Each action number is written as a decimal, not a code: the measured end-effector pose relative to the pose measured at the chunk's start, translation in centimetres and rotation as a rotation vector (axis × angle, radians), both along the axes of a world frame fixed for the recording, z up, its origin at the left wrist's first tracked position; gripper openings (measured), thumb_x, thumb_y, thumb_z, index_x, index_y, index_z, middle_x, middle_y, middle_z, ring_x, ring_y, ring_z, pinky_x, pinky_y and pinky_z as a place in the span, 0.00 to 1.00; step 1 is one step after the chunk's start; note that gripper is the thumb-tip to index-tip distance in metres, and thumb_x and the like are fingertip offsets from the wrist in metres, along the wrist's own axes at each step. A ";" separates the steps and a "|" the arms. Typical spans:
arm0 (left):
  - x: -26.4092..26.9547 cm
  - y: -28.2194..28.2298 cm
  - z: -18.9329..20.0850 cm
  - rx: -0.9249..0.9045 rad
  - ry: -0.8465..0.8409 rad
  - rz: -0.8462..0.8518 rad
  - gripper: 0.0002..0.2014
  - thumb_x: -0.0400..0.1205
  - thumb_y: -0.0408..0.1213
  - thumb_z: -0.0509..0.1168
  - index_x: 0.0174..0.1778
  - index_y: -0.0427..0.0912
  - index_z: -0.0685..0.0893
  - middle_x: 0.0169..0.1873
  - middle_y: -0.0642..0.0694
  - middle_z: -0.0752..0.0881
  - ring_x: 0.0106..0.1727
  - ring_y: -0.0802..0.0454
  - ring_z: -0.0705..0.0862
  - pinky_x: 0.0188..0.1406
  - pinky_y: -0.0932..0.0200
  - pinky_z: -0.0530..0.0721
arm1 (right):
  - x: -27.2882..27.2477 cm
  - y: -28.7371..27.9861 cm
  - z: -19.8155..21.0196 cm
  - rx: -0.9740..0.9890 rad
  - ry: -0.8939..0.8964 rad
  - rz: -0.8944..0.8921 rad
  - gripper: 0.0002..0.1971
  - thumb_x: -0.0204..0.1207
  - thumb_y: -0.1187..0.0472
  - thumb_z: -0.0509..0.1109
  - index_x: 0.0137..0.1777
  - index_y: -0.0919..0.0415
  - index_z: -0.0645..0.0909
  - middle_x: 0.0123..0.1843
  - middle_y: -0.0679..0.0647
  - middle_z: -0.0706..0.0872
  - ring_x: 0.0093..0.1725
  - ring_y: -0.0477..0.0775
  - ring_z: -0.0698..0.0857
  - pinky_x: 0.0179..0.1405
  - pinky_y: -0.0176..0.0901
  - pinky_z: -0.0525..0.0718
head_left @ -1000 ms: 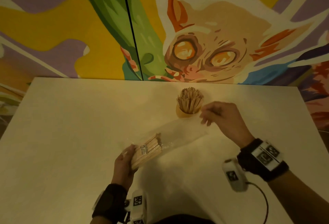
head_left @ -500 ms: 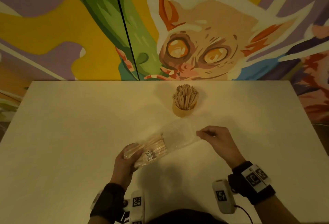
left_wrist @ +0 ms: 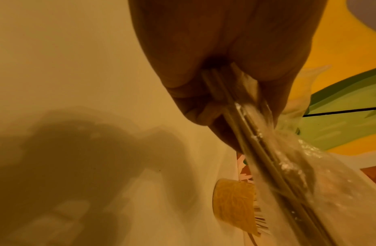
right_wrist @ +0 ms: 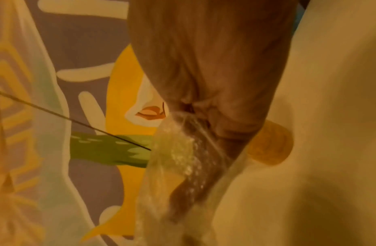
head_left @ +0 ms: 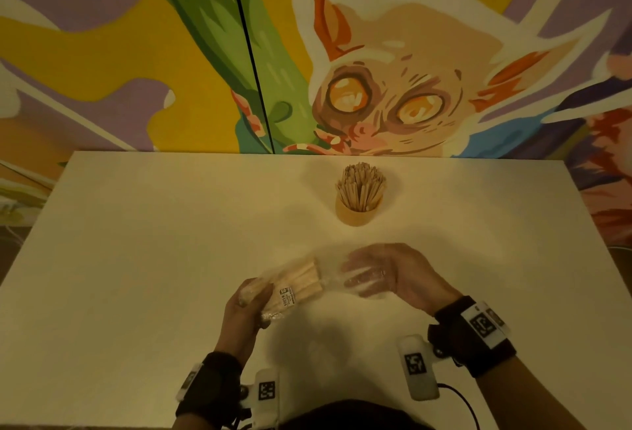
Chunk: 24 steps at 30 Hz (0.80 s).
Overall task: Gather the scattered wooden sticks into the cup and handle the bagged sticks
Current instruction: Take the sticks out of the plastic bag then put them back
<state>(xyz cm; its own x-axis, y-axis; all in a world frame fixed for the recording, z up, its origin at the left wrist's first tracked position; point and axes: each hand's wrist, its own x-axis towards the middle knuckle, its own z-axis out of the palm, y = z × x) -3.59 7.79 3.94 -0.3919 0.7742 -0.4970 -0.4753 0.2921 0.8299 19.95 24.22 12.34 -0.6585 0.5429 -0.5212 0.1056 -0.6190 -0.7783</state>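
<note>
A tan cup (head_left: 354, 215) packed with upright wooden sticks (head_left: 359, 183) stands mid-table towards the back. Nearer me, a clear plastic bag (head_left: 337, 267) holds a bundle of sticks (head_left: 302, 280) with a white label. My left hand (head_left: 251, 298) grips the bundle's near end through the plastic; the left wrist view shows the sticks (left_wrist: 256, 141) running out of that hand (left_wrist: 203, 66). My right hand (head_left: 374, 274) holds the bag's loose open end, its fingers showing through the film. In the right wrist view the plastic (right_wrist: 178, 158) comes out from between thumb and fingers.
The white table (head_left: 136, 275) ends at a painted mural wall (head_left: 393, 87) right behind the cup. No loose sticks show on the tabletop. Both wrist views catch the cup (left_wrist: 233, 203) (right_wrist: 271, 144) beyond the bag.
My right hand has come back from beside the cup and moved left along the bag towards the bundle. The left hand kept its grip and lifted the bundle slightly.
</note>
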 end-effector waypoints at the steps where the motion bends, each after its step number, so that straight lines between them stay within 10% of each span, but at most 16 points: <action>1: -0.1 0.0 0.0 -0.004 0.007 0.009 0.14 0.65 0.47 0.76 0.42 0.46 0.85 0.31 0.46 0.83 0.27 0.54 0.74 0.22 0.61 0.66 | -0.1 -0.2 -0.3 0.030 -0.037 0.037 0.15 0.84 0.69 0.58 0.63 0.77 0.80 0.58 0.72 0.88 0.45 0.66 0.91 0.37 0.48 0.90; 5: -0.4 -0.1 -0.2 -0.021 0.053 0.020 0.22 0.61 0.49 0.78 0.47 0.41 0.84 0.33 0.44 0.83 0.26 0.53 0.75 0.21 0.62 0.66 | -1.1 -1.2 -0.1 0.141 -0.091 0.121 0.13 0.85 0.74 0.58 0.59 0.74 0.84 0.37 0.62 0.91 0.18 0.47 0.78 0.15 0.35 0.74; 8: 0.2 -0.1 -0.1 -0.032 0.076 0.017 0.25 0.62 0.49 0.78 0.49 0.38 0.84 0.36 0.40 0.84 0.28 0.51 0.77 0.22 0.61 0.67 | -2.1 -1.7 -0.1 0.194 -0.093 0.176 0.28 0.89 0.52 0.54 0.52 0.80 0.85 0.25 0.56 0.87 0.18 0.50 0.73 0.20 0.37 0.68; 11: 0.3 0.1 -0.1 -0.043 0.062 0.057 0.21 0.63 0.50 0.78 0.46 0.43 0.86 0.38 0.38 0.86 0.35 0.46 0.80 0.28 0.57 0.69 | -2.1 -1.6 -0.4 0.163 -0.047 0.120 0.29 0.87 0.42 0.52 0.61 0.64 0.88 0.39 0.73 0.88 0.23 0.54 0.72 0.28 0.37 0.73; 14: 0.0 0.2 0.3 -0.043 0.064 0.063 0.18 0.62 0.50 0.78 0.43 0.44 0.87 0.35 0.40 0.86 0.31 0.48 0.79 0.25 0.60 0.68 | -1.4 -1.1 -0.6 0.108 0.025 0.118 0.24 0.86 0.74 0.49 0.77 0.61 0.74 0.56 0.70 0.90 0.18 0.46 0.75 0.18 0.33 0.73; 17: -0.2 0.3 1.0 -0.019 0.083 0.035 0.20 0.62 0.50 0.77 0.43 0.42 0.86 0.30 0.45 0.86 0.24 0.55 0.76 0.18 0.63 0.66 | -1.0 -1.0 -0.8 0.167 0.086 0.132 0.35 0.72 0.84 0.53 0.76 0.59 0.74 0.48 0.60 0.93 0.42 0.80 0.87 0.35 0.62 0.89; 19: -0.3 0.4 1.5 0.001 0.088 0.017 0.22 0.62 0.50 0.77 0.44 0.38 0.84 0.28 0.46 0.85 0.22 0.56 0.75 0.16 0.65 0.66 | -1.3 -1.6 -0.9 0.214 0.118 0.058 0.26 0.71 0.75 0.70 0.70 0.64 0.78 0.34 0.53 0.93 0.54 0.96 0.77 0.48 0.90 0.73; 21: -0.1 0.5 1.9 0.006 0.106 -0.010 0.19 0.66 0.45 0.78 0.44 0.36 0.84 0.27 0.46 0.83 0.22 0.56 0.75 0.16 0.65 0.66 | -1.7 -1.6 -0.9 0.176 0.050 -0.032 0.22 0.63 0.66 0.81 0.59 0.68 0.86 0.33 0.58 0.91 0.50 0.91 0.79 0.33 0.69 0.80; 24: 0.6 0.7 2.6 0.012 0.161 -0.072 0.13 0.69 0.41 0.78 0.39 0.37 0.84 0.25 0.46 0.82 0.21 0.55 0.74 0.16 0.65 0.66 | -1.8 -1.8 -1.4 0.256 -0.153 0.024 0.11 0.75 0.67 0.70 0.52 0.75 0.86 0.33 0.54 0.88 0.36 0.63 0.84 0.26 0.47 0.78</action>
